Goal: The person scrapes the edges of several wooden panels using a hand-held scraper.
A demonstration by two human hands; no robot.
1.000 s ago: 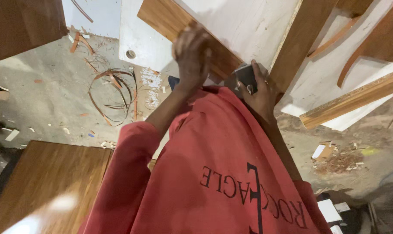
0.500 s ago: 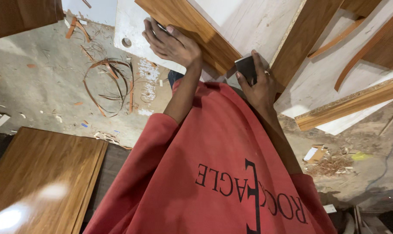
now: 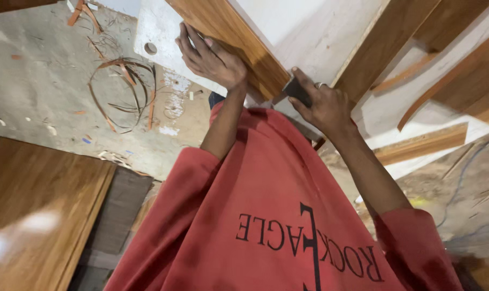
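Observation:
My left hand (image 3: 209, 56) grips the brown laminated edge of a long white-faced board (image 3: 231, 32) that runs diagonally across the top of the view. My right hand (image 3: 325, 105), with a ring on one finger, holds a small dark block (image 3: 297, 90) pressed against the lower end of that same edge. The two hands are about a hand's width apart. Both arms reach out of red sleeves, and the red shirt (image 3: 276, 215) fills the lower middle of the view.
A loose coil of brown edge-banding strips (image 3: 120, 91) lies on the dusty concrete floor. A glossy wood panel (image 3: 34, 205) sits at the lower left. A white board with a round hole (image 3: 153, 32), curved wood pieces (image 3: 444, 81) and a wood strip (image 3: 422, 145) lie around.
My left hand has slid up and to the left along the board's brown edge. My right hand has stayed at the lower end with the dark block.

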